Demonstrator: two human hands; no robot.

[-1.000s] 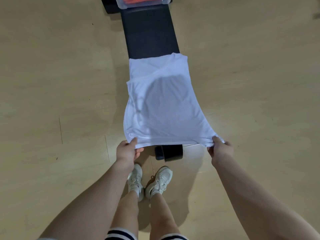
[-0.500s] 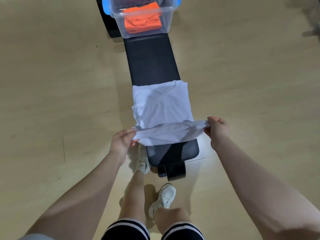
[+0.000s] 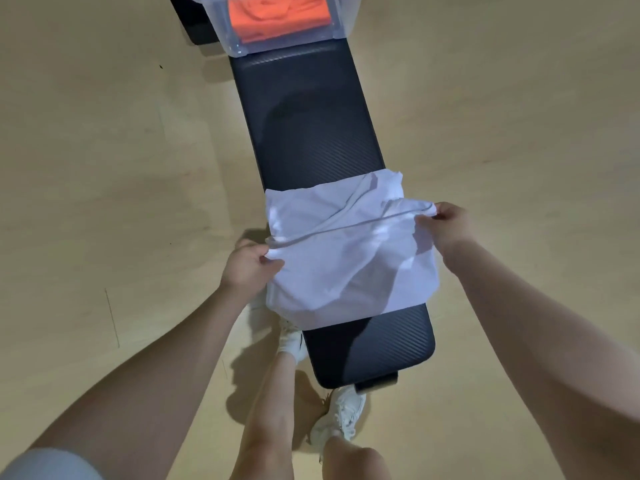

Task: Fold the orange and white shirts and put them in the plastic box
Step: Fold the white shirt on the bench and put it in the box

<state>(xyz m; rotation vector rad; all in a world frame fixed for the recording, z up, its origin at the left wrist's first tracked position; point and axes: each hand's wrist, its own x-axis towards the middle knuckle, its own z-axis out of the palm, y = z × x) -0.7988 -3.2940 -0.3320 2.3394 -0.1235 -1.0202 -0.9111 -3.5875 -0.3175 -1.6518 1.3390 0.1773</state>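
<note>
The white shirt (image 3: 349, 258) lies doubled over on the near half of a black padded bench (image 3: 308, 126). My left hand (image 3: 247, 265) pinches the shirt's hem at its left corner. My right hand (image 3: 450, 225) pinches the hem at the right corner. The hem stretches taut between them, above the lower layer. At the bench's far end stands the clear plastic box (image 3: 277, 46), with the folded orange shirt (image 3: 277, 15) inside it.
The bench stands on a pale wooden floor (image 3: 104, 150) that spreads out on both sides. My legs and white sneakers (image 3: 341, 415) are at the bench's near end, one foot beside its left edge.
Both hands have carried the shirt's hem up and forward over the rest of the shirt, folding it in half. I have stepped closer to the bench.
</note>
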